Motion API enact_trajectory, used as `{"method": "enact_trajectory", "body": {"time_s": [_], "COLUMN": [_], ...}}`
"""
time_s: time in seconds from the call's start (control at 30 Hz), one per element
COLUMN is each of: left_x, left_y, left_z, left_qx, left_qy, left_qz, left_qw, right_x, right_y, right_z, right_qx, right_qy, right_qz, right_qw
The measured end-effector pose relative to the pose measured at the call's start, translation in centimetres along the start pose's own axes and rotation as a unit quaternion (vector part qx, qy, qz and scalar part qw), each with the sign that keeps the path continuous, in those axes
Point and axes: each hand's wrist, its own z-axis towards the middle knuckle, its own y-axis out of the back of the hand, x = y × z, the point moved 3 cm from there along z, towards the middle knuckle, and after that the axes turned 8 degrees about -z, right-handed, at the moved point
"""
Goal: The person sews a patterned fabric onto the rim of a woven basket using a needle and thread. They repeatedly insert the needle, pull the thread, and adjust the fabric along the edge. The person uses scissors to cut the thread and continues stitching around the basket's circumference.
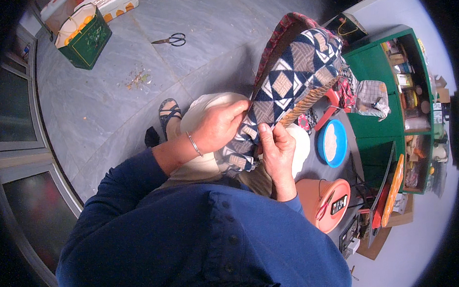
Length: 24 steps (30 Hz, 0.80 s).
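A navy, white and tan geometric-patterned fabric (284, 81) lies across my lap and extends up to the right. Along its far edge runs a strip with a red patterned border (266, 51). A brown, woven-looking rim (312, 102) shows along its near right side; whether it is wicker cannot be told. My left hand (217, 125), with a bracelet at the wrist, pinches the fabric's left edge. Lower down, my right hand (278, 149) grips the fabric between thumb and fingers. Whatever lies beneath the fabric is hidden.
Scissors (173, 40) and scattered debris (139, 79) lie on the tiled floor. A green bag of orange fruit (87, 44) stands farther left. To my right are a blue basin (331, 143), a salmon-coloured lidded bucket (324, 201) bearing a phone (339, 205), and a green cabinet (375, 89).
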Motion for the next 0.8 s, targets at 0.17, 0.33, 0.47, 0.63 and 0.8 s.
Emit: {"method": "enact_trajectory", "body": {"time_s": [0.17,0.33,0.47,0.63,0.8], "left_x": [0.5,1.2,0.9,0.0,-0.9], "left_y": [0.6,0.6,0.8,0.6,0.5], "left_z": [0.1,1.0,3.0,4.4,5.2], "left_qx": [0.067,0.132,0.217,0.272,0.165], "left_qy": [-0.016,0.109,0.157,0.134,-0.105], "left_qz": [0.038,-0.091,-0.074,-0.012,0.005], "left_qw": [0.997,0.981,0.961,0.953,0.981], "right_x": [0.4,0.9,0.8,0.8,0.8], "right_y": [0.4,0.6,0.7,1.4,1.5], "right_z": [-0.2,0.0,0.3,0.3,0.5], "right_qx": [-0.003,-0.004,-0.002,-0.004,0.012], "right_qy": [-0.028,-0.045,-0.062,-0.062,-0.062], "right_qz": [-0.037,-0.012,0.001,-0.027,-0.033], "right_qw": [0.999,0.999,0.998,0.998,0.997]}}
